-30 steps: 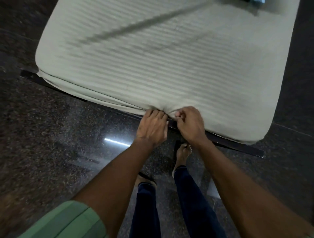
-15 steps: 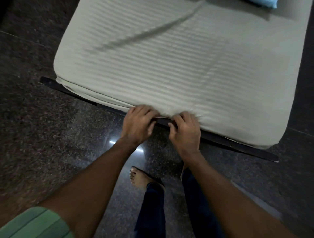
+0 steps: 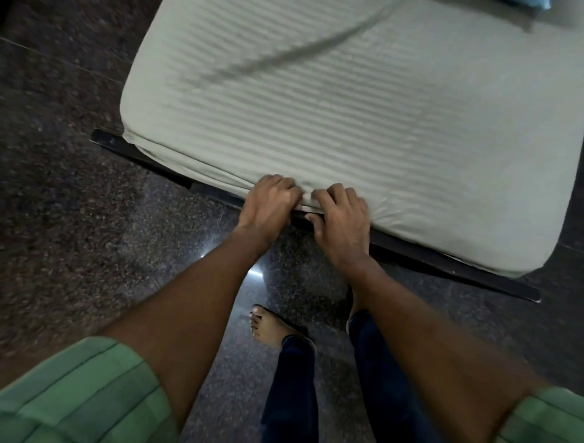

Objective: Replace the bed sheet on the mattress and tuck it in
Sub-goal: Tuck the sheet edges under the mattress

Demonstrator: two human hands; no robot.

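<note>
While the sheet (image 3: 331, 126) lies across the frame's upper right, its near edge is gripped — by left hand (image 3: 268, 205) and right hand (image 3: 343, 218).

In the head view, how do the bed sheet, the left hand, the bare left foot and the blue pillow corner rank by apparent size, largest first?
1. bed sheet
2. left hand
3. bare left foot
4. blue pillow corner, mostly cut off by the frame

The hand is nearer the camera, so hand versus foot is unsure.

Left hand (image 3: 270, 205) and right hand (image 3: 343, 218) shifted rightward along sheet (image 3: 316, 110) edge; left foot (image 3: 268, 325) stepped forward.
</note>
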